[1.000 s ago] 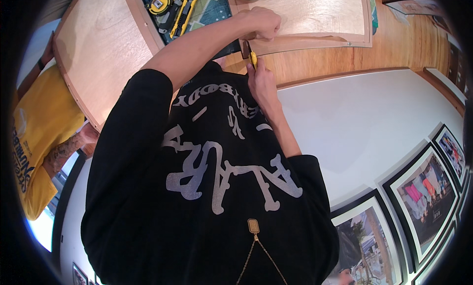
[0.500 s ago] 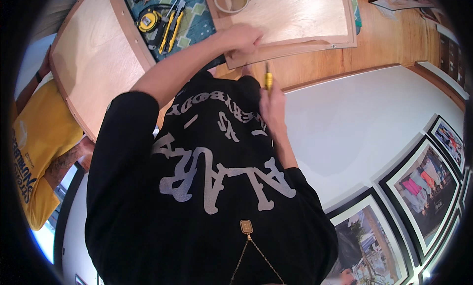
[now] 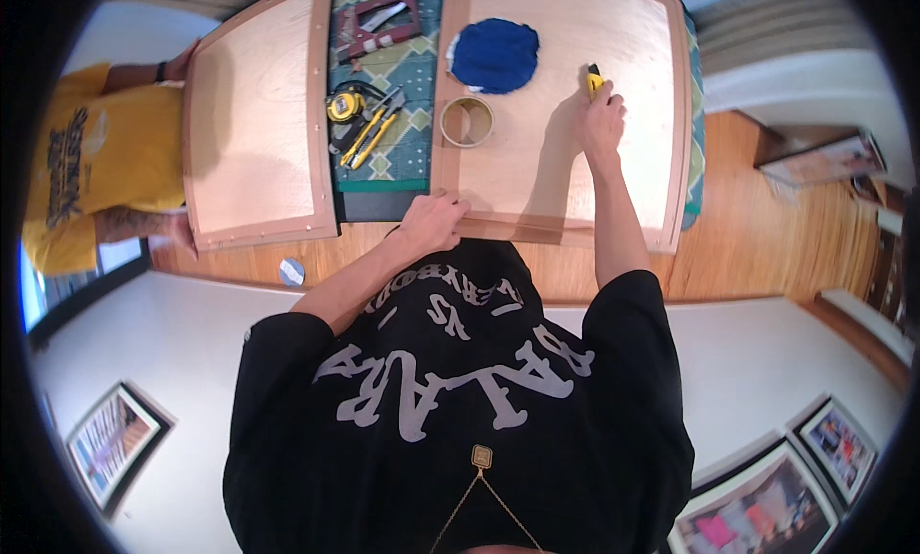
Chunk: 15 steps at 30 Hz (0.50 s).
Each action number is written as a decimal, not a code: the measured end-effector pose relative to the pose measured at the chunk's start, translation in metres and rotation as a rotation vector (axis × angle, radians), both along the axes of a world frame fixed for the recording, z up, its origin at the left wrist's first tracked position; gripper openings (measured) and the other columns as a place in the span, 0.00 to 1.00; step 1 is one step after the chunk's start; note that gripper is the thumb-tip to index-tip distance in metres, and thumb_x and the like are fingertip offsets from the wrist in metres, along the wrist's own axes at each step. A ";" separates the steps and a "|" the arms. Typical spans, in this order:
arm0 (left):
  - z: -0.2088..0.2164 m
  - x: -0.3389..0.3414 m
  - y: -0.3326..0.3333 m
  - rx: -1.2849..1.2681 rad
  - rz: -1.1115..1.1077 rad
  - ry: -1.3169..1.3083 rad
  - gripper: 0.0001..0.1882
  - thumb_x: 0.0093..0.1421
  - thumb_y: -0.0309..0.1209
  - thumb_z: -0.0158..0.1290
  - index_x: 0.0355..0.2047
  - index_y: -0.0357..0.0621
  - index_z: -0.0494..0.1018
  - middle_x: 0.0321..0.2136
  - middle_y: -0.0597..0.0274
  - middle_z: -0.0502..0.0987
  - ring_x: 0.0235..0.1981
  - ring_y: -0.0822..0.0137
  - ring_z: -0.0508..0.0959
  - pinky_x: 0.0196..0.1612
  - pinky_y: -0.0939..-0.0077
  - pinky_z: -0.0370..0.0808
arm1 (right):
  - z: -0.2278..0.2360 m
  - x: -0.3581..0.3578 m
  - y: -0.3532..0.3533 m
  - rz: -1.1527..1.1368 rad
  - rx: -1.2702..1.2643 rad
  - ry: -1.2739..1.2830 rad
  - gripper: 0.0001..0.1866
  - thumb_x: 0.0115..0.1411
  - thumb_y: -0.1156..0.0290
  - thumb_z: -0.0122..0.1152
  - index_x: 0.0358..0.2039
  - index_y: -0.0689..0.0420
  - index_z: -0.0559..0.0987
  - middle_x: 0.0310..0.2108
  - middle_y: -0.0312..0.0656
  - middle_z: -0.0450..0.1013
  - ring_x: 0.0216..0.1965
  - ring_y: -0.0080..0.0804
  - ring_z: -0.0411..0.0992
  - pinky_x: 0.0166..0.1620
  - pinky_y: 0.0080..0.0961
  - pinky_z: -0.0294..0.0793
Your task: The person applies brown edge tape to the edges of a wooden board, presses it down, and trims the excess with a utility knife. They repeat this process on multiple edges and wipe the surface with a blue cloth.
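My right hand [image 3: 602,123] is closed around a yellow-and-black utility knife [image 3: 595,80], held over the right part of a pale wooden panel [image 3: 537,161]. Whether its blade is out cannot be made out. At the panel's near left corner, my left hand [image 3: 436,220] rests with its fingers bent together against the brown border strip [image 3: 517,230]. What those fingers pinch, if anything, is hidden. Between my hands, further back, a roll of tape [image 3: 467,123] lies on the panel. Behind the roll is a round dark-blue cloth pad [image 3: 494,56].
Left of this panel, a green patterned cloth [image 3: 407,161] bears a dark-red staple gun [image 3: 380,25], a tape measure [image 3: 345,105] and several cutters [image 3: 374,137]. A person in a yellow shirt [image 3: 125,161] touches a second bordered panel [image 3: 259,113]. Framed pictures [image 3: 115,449] hang behind me.
My right hand has moved forward and over the panel with the knife. My left hand now sits at the near left corner. The view has shifted, showing the blue pad and staple gun fully.
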<state>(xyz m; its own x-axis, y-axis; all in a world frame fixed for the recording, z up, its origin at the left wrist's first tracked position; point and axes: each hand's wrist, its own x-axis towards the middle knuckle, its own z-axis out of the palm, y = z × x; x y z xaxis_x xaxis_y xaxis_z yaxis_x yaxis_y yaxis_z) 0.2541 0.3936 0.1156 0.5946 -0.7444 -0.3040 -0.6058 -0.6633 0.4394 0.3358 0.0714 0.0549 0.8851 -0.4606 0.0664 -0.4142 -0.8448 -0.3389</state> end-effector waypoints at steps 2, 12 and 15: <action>-0.018 -0.013 0.009 0.020 0.044 0.009 0.14 0.47 0.27 0.57 0.37 0.43 0.75 0.35 0.54 0.76 0.41 0.52 0.78 0.40 0.60 0.78 | 0.008 0.018 0.016 0.135 -0.129 -0.121 0.34 0.55 0.65 0.60 0.61 0.62 0.62 0.48 0.57 0.66 0.52 0.57 0.66 0.51 0.55 0.68; -0.020 -0.027 0.013 -0.032 0.116 -0.056 0.13 0.49 0.25 0.57 0.37 0.44 0.70 0.32 0.57 0.76 0.40 0.52 0.78 0.40 0.59 0.77 | 0.016 0.131 0.103 0.862 -0.134 -0.066 0.26 0.54 0.65 0.64 0.55 0.50 0.75 0.45 0.45 0.73 0.50 0.45 0.72 0.56 0.50 0.66; -0.010 -0.011 0.017 -0.136 0.078 -0.053 0.14 0.50 0.30 0.60 0.38 0.46 0.73 0.34 0.59 0.77 0.39 0.53 0.78 0.40 0.60 0.77 | 0.047 0.104 0.082 0.591 0.095 -0.298 0.20 0.57 0.70 0.62 0.52 0.52 0.76 0.41 0.47 0.77 0.46 0.47 0.75 0.51 0.41 0.73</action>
<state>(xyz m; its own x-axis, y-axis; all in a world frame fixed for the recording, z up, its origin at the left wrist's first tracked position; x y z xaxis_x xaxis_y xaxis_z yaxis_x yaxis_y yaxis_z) 0.2432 0.4106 0.1058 0.6645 -0.7275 -0.1706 -0.5794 -0.6458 0.4972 0.4400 0.1535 0.1016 0.9406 0.0802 0.3300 0.2319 -0.8616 -0.4516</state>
